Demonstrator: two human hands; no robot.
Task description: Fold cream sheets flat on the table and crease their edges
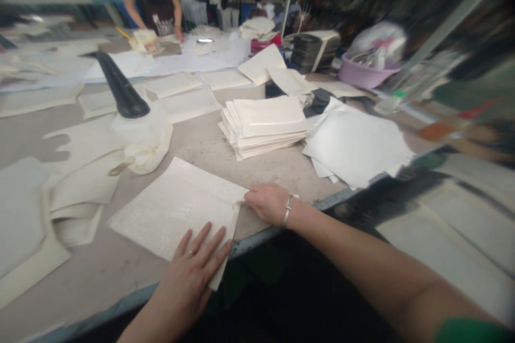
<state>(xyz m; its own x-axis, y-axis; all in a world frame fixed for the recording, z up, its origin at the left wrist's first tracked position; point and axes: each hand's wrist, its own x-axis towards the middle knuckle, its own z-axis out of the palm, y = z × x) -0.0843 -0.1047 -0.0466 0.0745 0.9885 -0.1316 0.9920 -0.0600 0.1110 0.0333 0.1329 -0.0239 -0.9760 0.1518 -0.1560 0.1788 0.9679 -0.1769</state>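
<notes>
A cream sheet (177,209) with faint rows of print lies at the table's front edge, its near corner reaching over the edge. My left hand (197,262) rests on its lower right part, open, with the fingers spread flat and a ring on one finger. At the sheet's right corner, the fingers of my right hand (267,203) are closed in a pinch on the edge, which curls up slightly there. Just beyond stands a stack of cream folded pieces (269,123). A white container (145,133) with cream residue and a black-handled tool (123,88) is farther left.
White sheets (362,139) are piled at the right edge of the table (193,139). Cream cut pieces (80,187) lie at left. A purple basin (366,72) and a strapped dark stack (314,50) stand behind. Across the table, a co-worker (155,5) handles pieces.
</notes>
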